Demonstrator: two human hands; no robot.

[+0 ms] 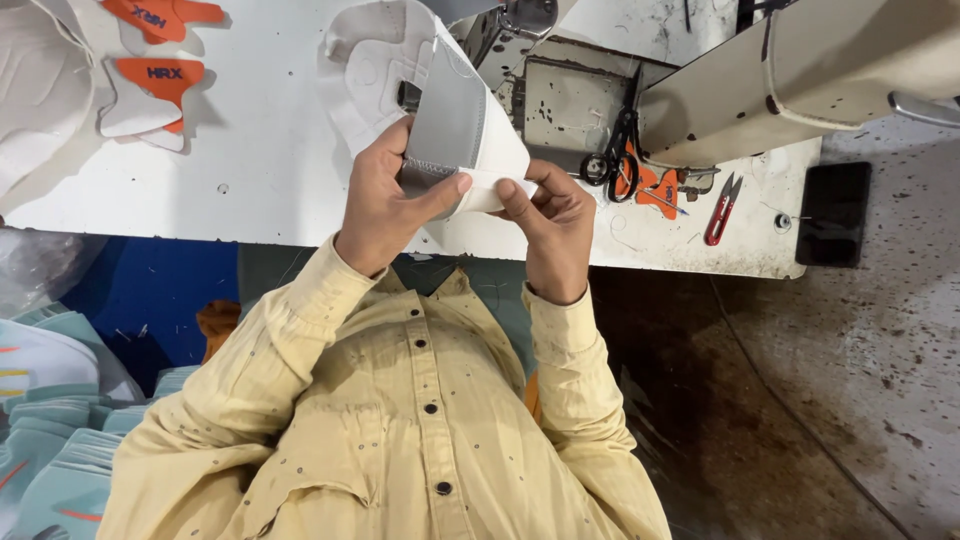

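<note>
White and grey fabric shoe upper is pinched above the white table edge by both hands, left hand and right hand, fingers clamped on its hem; a loose pinch could let it slip.

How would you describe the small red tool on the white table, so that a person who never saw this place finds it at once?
Start at the sewing machine at the right end of the white table. Just below its body, near the table's front edge, lies the red thread snipper. Unlike the black scissors to its left, it is red, slimmer, and has no finger loops.
</note>
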